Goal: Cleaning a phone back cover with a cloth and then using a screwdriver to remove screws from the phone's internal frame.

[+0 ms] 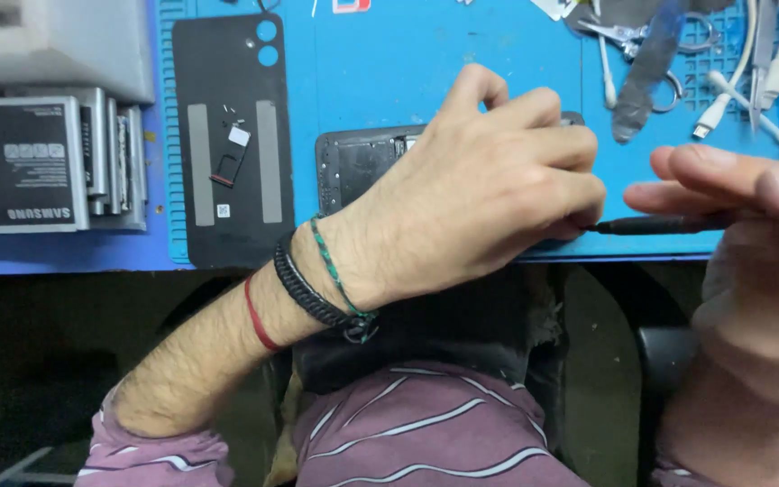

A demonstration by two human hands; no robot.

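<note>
Your blue mat (462,54) covers the desk to its front edge. On its left part lies the black back cover (227,135), with the small SIM tray (233,155) on it. Your left hand (480,203) rests over the opened phone (358,167) near the front edge, fingers curled down on it, hiding most of it. Your right hand (750,234) pinches the thin black screwdriver (660,224), its tip touching your left fingers (579,194) at the phone's right end.

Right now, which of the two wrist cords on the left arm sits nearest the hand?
The green braided cord sits nearest the left hand; the thin red cord lies farther up the forearm, beyond a thick black band.
</note>
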